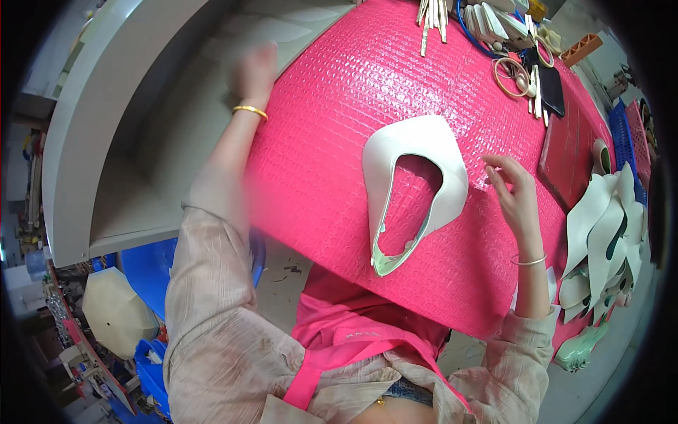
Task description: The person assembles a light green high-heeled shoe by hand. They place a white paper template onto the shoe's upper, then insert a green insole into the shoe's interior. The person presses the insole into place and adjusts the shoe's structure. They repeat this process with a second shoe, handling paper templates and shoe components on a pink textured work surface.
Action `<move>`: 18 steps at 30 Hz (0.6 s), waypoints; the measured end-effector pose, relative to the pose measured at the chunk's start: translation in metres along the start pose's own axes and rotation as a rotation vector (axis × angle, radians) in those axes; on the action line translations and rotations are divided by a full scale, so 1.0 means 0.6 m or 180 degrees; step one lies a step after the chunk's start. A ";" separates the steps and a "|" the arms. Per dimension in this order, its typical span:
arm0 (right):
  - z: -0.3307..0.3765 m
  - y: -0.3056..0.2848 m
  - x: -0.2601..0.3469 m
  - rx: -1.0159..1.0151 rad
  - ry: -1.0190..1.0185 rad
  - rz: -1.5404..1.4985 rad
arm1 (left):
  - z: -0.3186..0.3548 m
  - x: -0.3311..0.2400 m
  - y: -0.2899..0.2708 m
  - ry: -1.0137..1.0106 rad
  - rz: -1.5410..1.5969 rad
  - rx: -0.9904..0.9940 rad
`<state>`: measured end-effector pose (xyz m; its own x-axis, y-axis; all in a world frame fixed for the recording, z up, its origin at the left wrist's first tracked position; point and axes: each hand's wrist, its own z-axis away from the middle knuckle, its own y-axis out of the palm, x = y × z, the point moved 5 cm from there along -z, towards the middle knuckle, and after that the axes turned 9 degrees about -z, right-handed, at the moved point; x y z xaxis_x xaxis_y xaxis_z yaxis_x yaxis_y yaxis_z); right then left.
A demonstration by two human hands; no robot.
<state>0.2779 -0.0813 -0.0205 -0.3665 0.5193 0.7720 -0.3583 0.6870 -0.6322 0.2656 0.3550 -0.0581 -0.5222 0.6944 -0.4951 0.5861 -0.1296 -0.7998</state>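
A white shoe upper (382, 166) with a pale green tip lies flat on the shiny pink table cover (318, 141), its large opening showing the pink beneath. Just right of it, my right hand (514, 185) hovers with loosely bent fingers apart and nothing visible in them. My left hand (256, 71) is at the table's far left edge, beside the opening of a grey housing (152, 162). Motion smears its fingers, so I cannot make out whether they hold anything. It is nowhere near the upper.
White and pale green shoe pieces (600, 219) are heaped at the right. A dark red board (567, 155) lies beyond my right hand. Rolls of tape (510, 76), sticks and a black phone-like slab (551, 90) sit at the far right. A blue stool (148, 268) stands at lower left.
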 end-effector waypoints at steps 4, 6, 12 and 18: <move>-0.022 0.021 0.041 0.0091 0.0118 -0.0810 | -0.005 -0.003 -0.055 0.0734 0.0174 -0.1319; -0.043 0.042 0.066 0.0319 -0.0139 -0.1214 | 0.013 0.001 -0.105 0.0793 0.0386 -0.1522; -0.109 0.112 0.221 0.0402 -0.1402 -0.1590 | 0.042 -0.094 -0.288 0.0792 0.2175 -0.0228; -0.106 0.192 0.333 0.1202 -0.1695 -0.2355 | 0.103 -0.176 -0.445 0.1212 0.1716 0.1126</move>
<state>0.2182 0.1337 0.0650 -0.2450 -0.3362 0.9094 -0.8697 0.4907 -0.0529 0.1259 0.2727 0.1867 0.0694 0.6590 -0.7490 0.4322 -0.6965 -0.5728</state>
